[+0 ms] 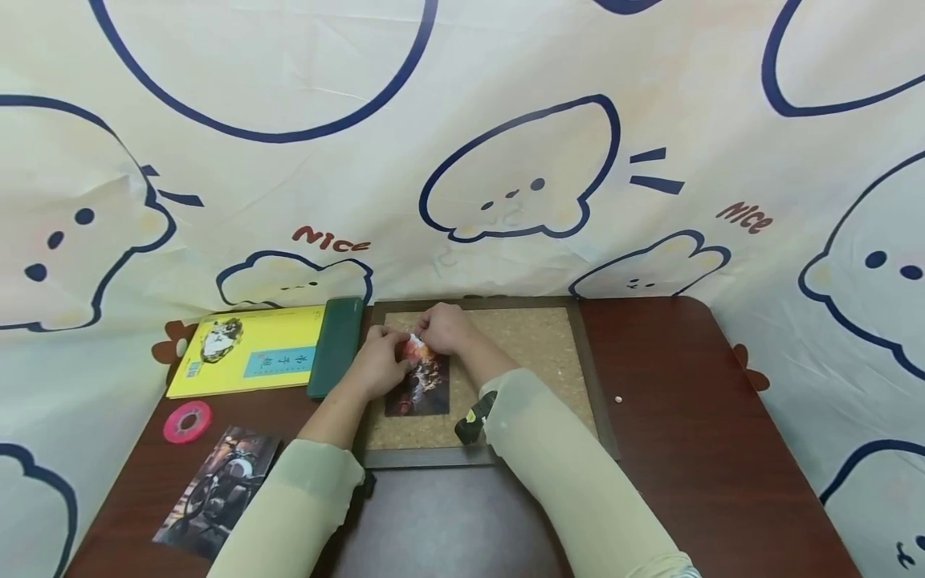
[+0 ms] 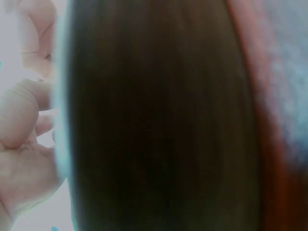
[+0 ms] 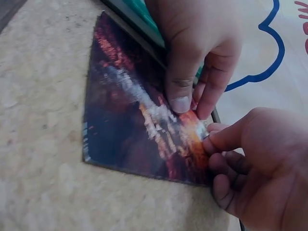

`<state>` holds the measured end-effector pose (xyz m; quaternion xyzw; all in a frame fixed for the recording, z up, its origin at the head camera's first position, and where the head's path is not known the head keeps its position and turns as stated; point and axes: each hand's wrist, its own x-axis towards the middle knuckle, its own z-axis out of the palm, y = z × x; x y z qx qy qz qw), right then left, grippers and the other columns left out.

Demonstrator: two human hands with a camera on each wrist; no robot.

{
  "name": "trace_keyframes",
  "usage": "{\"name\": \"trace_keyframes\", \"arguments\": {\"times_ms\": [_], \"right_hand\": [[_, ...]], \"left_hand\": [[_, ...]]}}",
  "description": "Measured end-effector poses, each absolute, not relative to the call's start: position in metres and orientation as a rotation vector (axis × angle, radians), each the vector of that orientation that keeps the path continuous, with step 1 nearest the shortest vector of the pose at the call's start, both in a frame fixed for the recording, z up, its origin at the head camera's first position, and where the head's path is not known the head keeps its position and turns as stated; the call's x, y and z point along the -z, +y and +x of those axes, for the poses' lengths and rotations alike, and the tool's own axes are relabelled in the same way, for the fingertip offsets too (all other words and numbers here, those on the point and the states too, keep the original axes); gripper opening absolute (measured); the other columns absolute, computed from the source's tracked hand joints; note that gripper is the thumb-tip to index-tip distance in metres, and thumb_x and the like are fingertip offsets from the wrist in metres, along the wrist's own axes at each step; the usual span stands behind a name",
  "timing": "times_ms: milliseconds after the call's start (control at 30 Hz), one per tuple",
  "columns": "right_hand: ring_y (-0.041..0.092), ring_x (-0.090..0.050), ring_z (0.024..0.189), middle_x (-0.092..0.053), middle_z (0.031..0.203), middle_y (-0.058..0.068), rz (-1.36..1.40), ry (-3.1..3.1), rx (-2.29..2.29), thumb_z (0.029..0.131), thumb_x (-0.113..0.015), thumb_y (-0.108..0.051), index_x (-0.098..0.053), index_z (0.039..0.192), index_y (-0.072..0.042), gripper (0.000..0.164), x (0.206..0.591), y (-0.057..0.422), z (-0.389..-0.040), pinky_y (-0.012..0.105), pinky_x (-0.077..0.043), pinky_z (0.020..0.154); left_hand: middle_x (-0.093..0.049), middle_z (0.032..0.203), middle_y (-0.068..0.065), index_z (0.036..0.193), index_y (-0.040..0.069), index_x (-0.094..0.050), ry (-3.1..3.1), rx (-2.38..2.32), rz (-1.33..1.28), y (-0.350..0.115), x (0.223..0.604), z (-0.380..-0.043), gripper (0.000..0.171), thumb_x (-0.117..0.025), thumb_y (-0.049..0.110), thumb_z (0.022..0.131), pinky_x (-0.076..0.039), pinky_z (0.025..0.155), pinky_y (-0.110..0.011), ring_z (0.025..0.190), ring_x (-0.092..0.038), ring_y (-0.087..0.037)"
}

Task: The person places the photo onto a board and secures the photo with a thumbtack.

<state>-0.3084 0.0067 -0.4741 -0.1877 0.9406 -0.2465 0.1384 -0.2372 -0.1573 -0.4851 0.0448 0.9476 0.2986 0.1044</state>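
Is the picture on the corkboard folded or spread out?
Spread out: the right wrist view shows the picture on the corkboard with no visible fold.

backed and flanked by a pale, lightly creased cloth (image 1: 506,277), printed with big dark-blue outlines of cartoon faces (image 1: 520,177), short blue dashes (image 1: 656,185), the word "nice" (image 1: 331,239) in reddish brown, and brown flowers (image 1: 751,368) low down near the left and right edges of the table (image 1: 694,417). furnished with that one table, dark red-brown, wood-grained and faintly shiny, rounded at the far right corner and close up by the cloth along the far edge. lit softly, creamy toward the middle, cooler and bluish at both sides.
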Motion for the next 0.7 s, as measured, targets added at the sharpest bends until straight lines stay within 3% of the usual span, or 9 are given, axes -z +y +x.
{"name": "trace_keyframes", "arguments": {"times_ms": [300, 467, 700], "right_hand": [[0.016, -0.061, 0.079, -0.068, 0.083, -0.005, -0.580, 2.764, 0.527, 0.099, -0.063, -0.025, -0.076, 0.086, -0.021, 0.019, 0.469, -0.001, -0.308, 0.028, -0.049, 0.070], [0.017, -0.063, 0.084, -0.070, 0.088, -0.004, -0.585, 2.789, 0.506, 0.102, -0.061, -0.025, -0.077, 0.091, -0.019, 0.020, 0.470, -0.003, -0.306, 0.028, -0.050, 0.073], [0.015, -0.061, 0.088, -0.070, 0.093, -0.005, -0.566, 2.786, 0.681, 0.096, -0.064, -0.017, -0.077, 0.095, -0.021, 0.014, 0.485, 0.006, -0.308, 0.029, -0.050, 0.078]], "left_hand": [[-0.036, 0.146, -0.022, 0.146, 0.001, -0.055, 2.808, -0.879, 0.124, -0.158, 0.487, -0.236, 0.055, -0.072, 0.019, 0.097, -0.045, 0.109, -0.055, 0.122, -0.054, -0.038], [-0.036, 0.146, -0.022, 0.146, 0.002, -0.055, 2.800, -0.889, 0.118, -0.158, 0.487, -0.235, 0.055, -0.072, 0.019, 0.097, -0.045, 0.109, -0.055, 0.121, -0.054, -0.037], [-0.037, 0.146, -0.022, 0.145, 0.001, -0.056, 2.811, -0.879, 0.132, -0.158, 0.488, -0.237, 0.054, -0.072, 0.020, 0.097, -0.044, 0.110, -0.055, 0.125, -0.053, -0.038]]}}
